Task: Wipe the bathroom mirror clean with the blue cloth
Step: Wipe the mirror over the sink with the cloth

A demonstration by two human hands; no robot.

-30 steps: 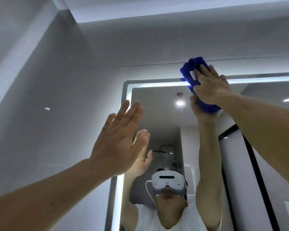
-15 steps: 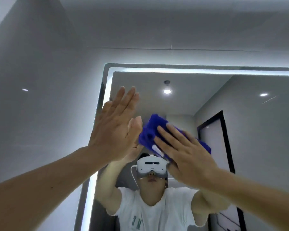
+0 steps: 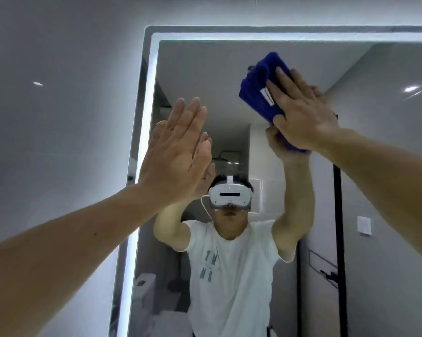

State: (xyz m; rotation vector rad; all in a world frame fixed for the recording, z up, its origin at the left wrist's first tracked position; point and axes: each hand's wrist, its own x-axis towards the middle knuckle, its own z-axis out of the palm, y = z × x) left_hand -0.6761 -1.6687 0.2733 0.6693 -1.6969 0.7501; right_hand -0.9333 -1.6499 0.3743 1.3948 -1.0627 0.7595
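The right hand point(image 3: 302, 110), fingers flat, has pushed the blue cloth point(image 3: 261, 86) from mid-frame to the mirror's point(image 3: 205, 76) upper right; the left hand point(image 3: 178, 152) stays flat and open.

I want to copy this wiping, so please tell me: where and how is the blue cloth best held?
Probably on its broad back, from the room side, as the right hand does: the blue cloth is a folded thick pad lying flat on the mirror, so straight fingers pressing it hold better than an edge pinch.
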